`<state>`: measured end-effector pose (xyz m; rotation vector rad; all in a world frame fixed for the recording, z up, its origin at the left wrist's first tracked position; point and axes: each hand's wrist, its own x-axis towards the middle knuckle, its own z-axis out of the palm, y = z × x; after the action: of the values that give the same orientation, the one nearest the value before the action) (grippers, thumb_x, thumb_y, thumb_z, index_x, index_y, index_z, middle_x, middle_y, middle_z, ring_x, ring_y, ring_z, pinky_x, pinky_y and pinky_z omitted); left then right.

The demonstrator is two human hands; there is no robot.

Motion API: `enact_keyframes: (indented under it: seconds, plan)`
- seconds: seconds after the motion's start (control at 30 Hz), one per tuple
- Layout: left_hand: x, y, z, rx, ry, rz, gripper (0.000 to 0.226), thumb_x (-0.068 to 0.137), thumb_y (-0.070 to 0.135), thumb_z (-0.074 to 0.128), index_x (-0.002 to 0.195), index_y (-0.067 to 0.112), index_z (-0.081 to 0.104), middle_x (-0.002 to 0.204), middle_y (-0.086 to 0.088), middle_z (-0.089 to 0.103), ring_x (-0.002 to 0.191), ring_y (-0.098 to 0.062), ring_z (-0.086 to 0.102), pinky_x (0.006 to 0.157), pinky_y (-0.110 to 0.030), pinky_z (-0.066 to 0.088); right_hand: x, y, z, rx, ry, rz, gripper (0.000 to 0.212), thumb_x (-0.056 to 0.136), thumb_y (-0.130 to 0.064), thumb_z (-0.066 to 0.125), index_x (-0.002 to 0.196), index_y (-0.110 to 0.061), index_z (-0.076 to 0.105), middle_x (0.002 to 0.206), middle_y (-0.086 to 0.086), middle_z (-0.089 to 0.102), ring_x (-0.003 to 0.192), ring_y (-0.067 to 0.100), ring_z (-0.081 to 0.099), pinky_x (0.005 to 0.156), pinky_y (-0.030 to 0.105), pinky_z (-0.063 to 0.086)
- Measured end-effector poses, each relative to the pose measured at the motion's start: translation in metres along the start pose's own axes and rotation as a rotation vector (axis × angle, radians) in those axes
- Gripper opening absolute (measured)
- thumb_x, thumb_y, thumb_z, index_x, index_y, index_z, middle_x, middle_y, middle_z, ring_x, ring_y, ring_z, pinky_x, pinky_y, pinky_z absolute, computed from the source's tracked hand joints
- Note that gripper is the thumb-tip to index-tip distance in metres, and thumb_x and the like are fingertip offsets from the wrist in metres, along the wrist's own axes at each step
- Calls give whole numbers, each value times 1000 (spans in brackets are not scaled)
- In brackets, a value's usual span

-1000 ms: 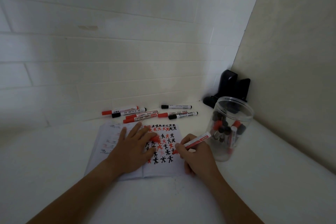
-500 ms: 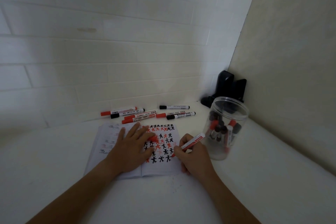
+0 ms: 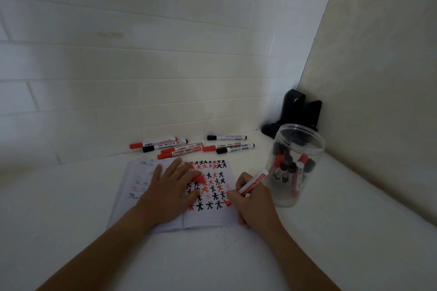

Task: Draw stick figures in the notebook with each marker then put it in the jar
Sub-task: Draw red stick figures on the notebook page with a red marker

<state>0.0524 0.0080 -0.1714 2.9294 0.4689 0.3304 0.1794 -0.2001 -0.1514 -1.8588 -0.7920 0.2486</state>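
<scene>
On a white tabletop (image 3: 331,243), the right hand (image 3: 254,201) pinches a red marker (image 3: 253,182), tip on the open notebook (image 3: 208,216). The left hand (image 3: 169,192) lies flat on the page, fingers spread. Right of the grip stands a clear jar (image 3: 295,163) of markers; loose markers (image 3: 189,147) lie beyond.

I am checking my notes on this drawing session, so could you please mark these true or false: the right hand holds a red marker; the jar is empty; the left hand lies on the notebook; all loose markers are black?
1. The right hand holds a red marker. True.
2. The jar is empty. False: several red and black markers stand inside it.
3. The left hand lies on the notebook. True.
4. All loose markers behind the notebook are black. False: red and black ones lie there.
</scene>
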Motion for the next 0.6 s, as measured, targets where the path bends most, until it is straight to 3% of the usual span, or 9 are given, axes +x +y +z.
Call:
enact_keyframes:
  seconds: [0.1, 0.33, 0.43, 0.6]
  plan:
    - [0, 0, 0, -10, 6, 7, 59, 96, 65, 22, 151, 44, 20, 164, 12, 7, 150, -11, -14, 121, -53, -7, 1, 1, 0, -15, 8, 3, 33, 83, -20, 67, 64, -25, 41, 43, 0, 53, 29, 22, 48, 33, 21, 35]
    - [0, 0, 0, -3, 2, 1, 70, 88, 73, 7, 151, 45, 19, 164, 12, 7, 150, -11, -14, 121, -54, -6, 3, 3, 3, -46, 6, -43, 25, 88, -25, 64, 69, -23, 48, 43, 6, 56, 29, 19, 53, 34, 20, 38]
    - [0, -1, 0, -9, 11, -1, 72, 86, 74, 5, 150, 46, 20, 164, 13, 7, 150, -10, -14, 121, -53, -6, 2, 5, 2, -29, 29, 9, 28, 82, -25, 66, 65, -25, 44, 42, 4, 54, 29, 22, 52, 33, 21, 37]
    - [1, -3, 3, -33, 27, 7, 71, 87, 75, 7, 150, 46, 22, 164, 13, 9, 149, -9, -13, 120, -52, -8, 3, 7, 1, 9, 40, 32, 28, 89, -24, 66, 70, -19, 47, 43, 10, 58, 30, 25, 56, 34, 24, 42]
